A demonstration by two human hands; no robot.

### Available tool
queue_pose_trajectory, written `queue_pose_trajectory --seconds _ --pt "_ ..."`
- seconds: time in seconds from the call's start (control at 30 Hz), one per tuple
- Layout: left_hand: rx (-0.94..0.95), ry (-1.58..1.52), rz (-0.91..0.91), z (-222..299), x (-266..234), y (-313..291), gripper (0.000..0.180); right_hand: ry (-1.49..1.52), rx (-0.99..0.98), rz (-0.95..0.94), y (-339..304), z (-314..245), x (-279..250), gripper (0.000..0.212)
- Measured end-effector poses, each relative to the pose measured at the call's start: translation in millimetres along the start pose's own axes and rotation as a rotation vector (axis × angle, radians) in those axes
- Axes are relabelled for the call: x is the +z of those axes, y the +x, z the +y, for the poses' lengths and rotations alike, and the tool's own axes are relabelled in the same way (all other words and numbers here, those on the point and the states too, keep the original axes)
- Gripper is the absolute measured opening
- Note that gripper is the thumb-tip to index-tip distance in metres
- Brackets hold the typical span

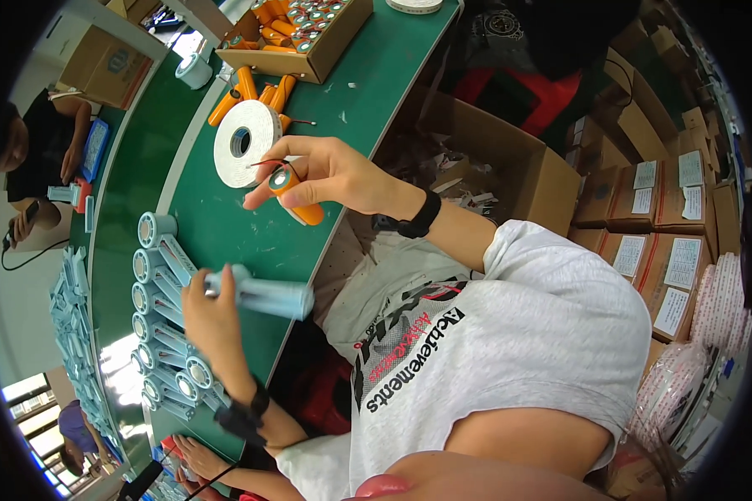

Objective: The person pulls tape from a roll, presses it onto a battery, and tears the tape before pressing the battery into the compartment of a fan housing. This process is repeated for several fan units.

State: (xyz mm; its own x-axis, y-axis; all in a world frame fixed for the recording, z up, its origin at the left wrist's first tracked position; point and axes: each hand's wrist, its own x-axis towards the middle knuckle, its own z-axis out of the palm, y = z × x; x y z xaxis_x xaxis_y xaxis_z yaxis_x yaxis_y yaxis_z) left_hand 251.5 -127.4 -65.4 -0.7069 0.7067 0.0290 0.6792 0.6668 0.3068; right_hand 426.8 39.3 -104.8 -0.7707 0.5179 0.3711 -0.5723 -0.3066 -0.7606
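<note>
My right hand [338, 179] holds an orange cylindrical battery [307, 214] between thumb and fingers, its end and thin red and black wires towards the fingertips. Just beyond those fingers lies a wide white roll of tape [263, 125] on the green bench. My left hand [209, 321], smeared by motion, grips a light blue plastic housing [277, 297] with a long handle, which sticks out towards the bench's near edge. Close to this hand stands a row of similar light blue housings [146, 267] with round heads. Some loose orange batteries [224, 108] lie past the roll.
A cardboard box [334, 60] of orange batteries sits farther along the bench. Across the green strip is a heap of light blue parts [68, 326]. One person [54, 138] works opposite; another person's hand [199, 457] is to my left. Stacked cartons [593, 196] stand on my right.
</note>
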Motion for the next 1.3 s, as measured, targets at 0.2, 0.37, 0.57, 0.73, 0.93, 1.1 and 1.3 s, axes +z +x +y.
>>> queue_pose_trajectory --seconds 0.2,0.37,0.57,0.73,0.93,1.1,1.3 --pt "0.688 0.051 0.164 -9.6 -8.2 -1.8 0.036 -0.558 -0.012 -0.132 -2.1 -12.3 6.2 0.026" --pt "0.839 -0.023 -0.044 -47.6 14.5 11.2 0.032 -0.868 -0.195 -0.217 10.6 -2.1 6.4 0.027" --pt "0.849 0.155 0.070 -44.6 31.0 8.9 0.027 -0.764 -0.284 -0.291 24.1 31.3 35.4 0.028" --pt "0.789 0.148 0.113 -42.3 32.1 4.0 0.020 -0.874 -0.321 -0.382 11.9 51.9 40.7 0.034" --pt "0.576 -0.496 0.189 -59.3 56.8 6.3 0.009 -1.160 -0.339 -0.480 6.2 58.8 43.4 0.034" --pt "0.502 -0.591 0.310 -55.2 58.2 9.2 0.003 -1.330 -0.477 -0.470 20.1 86.4 48.6 0.029" --pt "0.491 -0.593 0.302 -52.3 57.5 9.3 0.003 -1.363 -0.416 -0.474 20.4 96.2 40.4 0.028"
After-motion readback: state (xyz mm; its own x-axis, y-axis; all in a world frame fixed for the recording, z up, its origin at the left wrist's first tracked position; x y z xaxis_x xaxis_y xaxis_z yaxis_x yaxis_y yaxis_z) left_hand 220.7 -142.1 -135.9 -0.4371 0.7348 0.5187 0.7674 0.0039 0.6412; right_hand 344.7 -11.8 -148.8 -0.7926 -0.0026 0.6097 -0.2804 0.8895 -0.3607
